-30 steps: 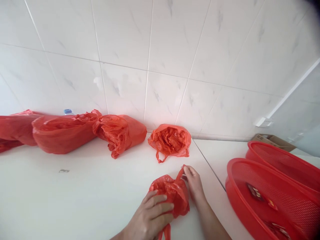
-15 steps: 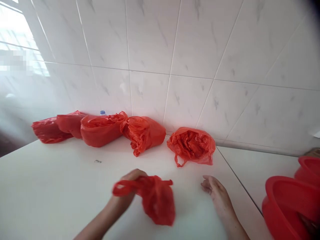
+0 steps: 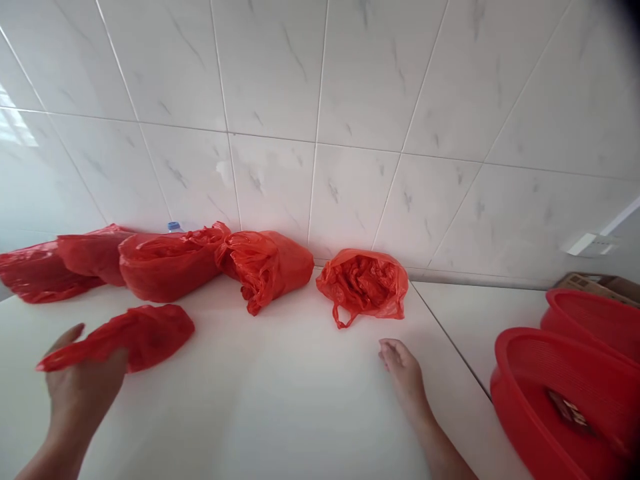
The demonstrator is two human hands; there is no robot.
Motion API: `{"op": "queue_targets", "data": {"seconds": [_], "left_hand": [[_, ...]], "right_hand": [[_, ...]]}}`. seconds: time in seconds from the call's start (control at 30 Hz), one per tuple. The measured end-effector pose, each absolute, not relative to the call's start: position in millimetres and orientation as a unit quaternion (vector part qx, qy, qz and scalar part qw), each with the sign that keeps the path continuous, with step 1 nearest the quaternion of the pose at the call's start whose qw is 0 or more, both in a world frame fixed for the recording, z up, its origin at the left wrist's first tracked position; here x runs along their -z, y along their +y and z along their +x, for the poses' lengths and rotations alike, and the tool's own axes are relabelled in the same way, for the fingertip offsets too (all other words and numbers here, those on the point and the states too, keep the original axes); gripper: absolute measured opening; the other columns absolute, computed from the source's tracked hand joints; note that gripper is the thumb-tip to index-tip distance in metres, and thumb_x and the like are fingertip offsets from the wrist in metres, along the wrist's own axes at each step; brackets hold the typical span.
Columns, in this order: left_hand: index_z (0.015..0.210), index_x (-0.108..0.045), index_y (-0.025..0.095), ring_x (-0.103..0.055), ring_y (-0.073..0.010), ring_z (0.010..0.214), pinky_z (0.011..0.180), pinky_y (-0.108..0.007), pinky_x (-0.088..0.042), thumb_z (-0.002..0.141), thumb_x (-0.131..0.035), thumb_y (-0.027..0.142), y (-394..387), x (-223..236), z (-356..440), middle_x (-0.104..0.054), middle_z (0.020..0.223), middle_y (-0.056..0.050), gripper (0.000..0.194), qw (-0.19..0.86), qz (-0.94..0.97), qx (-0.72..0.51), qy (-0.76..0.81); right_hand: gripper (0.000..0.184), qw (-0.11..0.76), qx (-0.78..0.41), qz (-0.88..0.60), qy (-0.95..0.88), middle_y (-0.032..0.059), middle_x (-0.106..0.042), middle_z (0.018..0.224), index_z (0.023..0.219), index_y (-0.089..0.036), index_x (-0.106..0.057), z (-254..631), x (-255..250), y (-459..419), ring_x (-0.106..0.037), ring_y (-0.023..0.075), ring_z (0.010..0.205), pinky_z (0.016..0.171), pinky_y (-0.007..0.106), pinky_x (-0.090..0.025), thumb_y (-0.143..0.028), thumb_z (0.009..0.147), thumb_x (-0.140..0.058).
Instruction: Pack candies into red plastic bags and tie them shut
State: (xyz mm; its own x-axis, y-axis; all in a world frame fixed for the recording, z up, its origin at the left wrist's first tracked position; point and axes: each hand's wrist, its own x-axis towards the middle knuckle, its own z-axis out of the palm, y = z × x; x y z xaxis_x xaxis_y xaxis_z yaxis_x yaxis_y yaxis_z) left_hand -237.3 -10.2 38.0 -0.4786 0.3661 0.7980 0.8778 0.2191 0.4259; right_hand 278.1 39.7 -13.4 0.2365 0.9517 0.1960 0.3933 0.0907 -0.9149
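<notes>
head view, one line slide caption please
Left hand holding a red bag, right hand over a white table, more red bags along the tiled wall.

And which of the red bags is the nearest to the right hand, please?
The rightmost bag in the row by the wall, just beyond the right hand. The other red bags are all farther left, one of them in the left hand.

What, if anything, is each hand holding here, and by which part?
The left hand holds a red plastic bag near its narrow end; blur hides the exact spot of the grip. The right hand shows nothing held.
</notes>
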Motion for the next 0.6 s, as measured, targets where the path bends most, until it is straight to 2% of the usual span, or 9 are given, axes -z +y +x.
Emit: {"op": "queue_targets", "data": {"seconds": [0.07,0.1,0.17,0.23,0.33,0.47,0.6], "left_hand": [[0.141,-0.028,0.023,-0.040,-0.0374,0.127,0.096,-0.063,-0.037,0.072,-0.066,0.039,-10.0,-35.0,-210.9,-0.039,0.143,-0.009,0.079,0.351,-0.445,0.470,-0.677],[0.145,-0.020,0.023,-0.030,-0.0390,0.133,0.101,-0.063,-0.031,0.071,-0.069,0.037,-10.2,-34.6,-193.2,-0.026,0.150,-0.010,0.089,0.384,-0.486,0.465,-0.633],[0.146,-0.019,0.027,-0.027,-0.0371,0.136,0.107,-0.060,-0.028,0.071,-0.072,0.029,-9.2,-34.5,-153.6,-0.021,0.154,-0.007,0.092,0.418,-0.571,0.446,-0.548],[0.140,-0.032,0.028,-0.029,-0.0355,0.136,0.108,-0.056,-0.031,0.075,-0.069,0.018,-4.5,-33.3,-113.2,-0.021,0.153,-0.008,0.076,0.348,-0.651,0.423,-0.525],[0.126,-0.046,0.023,-0.037,-0.0303,0.133,0.103,-0.049,-0.041,0.083,-0.054,0.009,11.9,-27.8,-60.0,-0.033,0.147,-0.013,0.046,0.169,-0.802,0.322,-0.474],[0.124,-0.048,0.023,-0.040,-0.0269,0.131,0.100,-0.049,-0.044,0.083,-0.048,0.005,45.7,-22.0,-3.2,-0.038,0.145,-0.013,0.045,-0.009,-0.855,0.307,-0.418],[0.129,-0.045,0.023,-0.043,-0.0210,0.129,0.101,-0.042,-0.045,0.089,-0.043,0.011,85.3,-32.0,48.6,-0.041,0.144,-0.011,0.042,-0.054,-0.863,0.312,-0.394]], "right_hand": [[0.027,0.486,-0.222,-0.600,-0.596,0.0096,-0.063,0.101,0.096,-0.020,-0.062,263.1,13.1,43.3,-0.058,0.0254,0.096,0.086,0.041,-0.046,-0.042,0.084,-0.051],[0.025,0.479,-0.195,-0.587,-0.623,0.0096,-0.061,0.108,0.099,-0.021,-0.063,254.5,12.7,46.7,-0.055,0.0260,0.104,0.092,0.042,-0.043,-0.038,0.083,-0.052],[0.028,0.460,-0.154,-0.558,-0.673,0.0088,-0.057,0.120,0.105,-0.024,-0.064,236.8,11.7,56.4,-0.050,0.0271,0.113,0.100,0.043,-0.037,-0.030,0.080,-0.055],[0.039,0.442,-0.125,-0.545,-0.701,0.0087,-0.050,0.132,0.116,-0.027,-0.061,221.2,10.8,68.0,-0.049,0.0290,0.114,0.099,0.046,-0.037,-0.023,0.077,-0.056],[0.049,0.433,-0.092,-0.558,-0.702,0.0113,-0.038,0.142,0.125,-0.028,-0.055,208.3,11.0,83.5,-0.052,0.0308,0.106,0.091,0.051,-0.040,-0.018,0.077,-0.051],[0.038,0.442,-0.078,-0.565,-0.692,0.0102,-0.049,0.129,0.116,-0.026,-0.061,212.4,14.4,93.5,-0.052,0.0272,0.110,0.091,0.045,-0.043,-0.018,0.084,-0.042],[0.034,0.462,-0.083,-0.565,-0.679,0.0108,-0.054,0.120,0.110,-0.020,-0.061,219.4,16.3,93.5,-0.054,0.0225,0.109,0.090,0.039,-0.046,-0.021,0.090,-0.034]]}}
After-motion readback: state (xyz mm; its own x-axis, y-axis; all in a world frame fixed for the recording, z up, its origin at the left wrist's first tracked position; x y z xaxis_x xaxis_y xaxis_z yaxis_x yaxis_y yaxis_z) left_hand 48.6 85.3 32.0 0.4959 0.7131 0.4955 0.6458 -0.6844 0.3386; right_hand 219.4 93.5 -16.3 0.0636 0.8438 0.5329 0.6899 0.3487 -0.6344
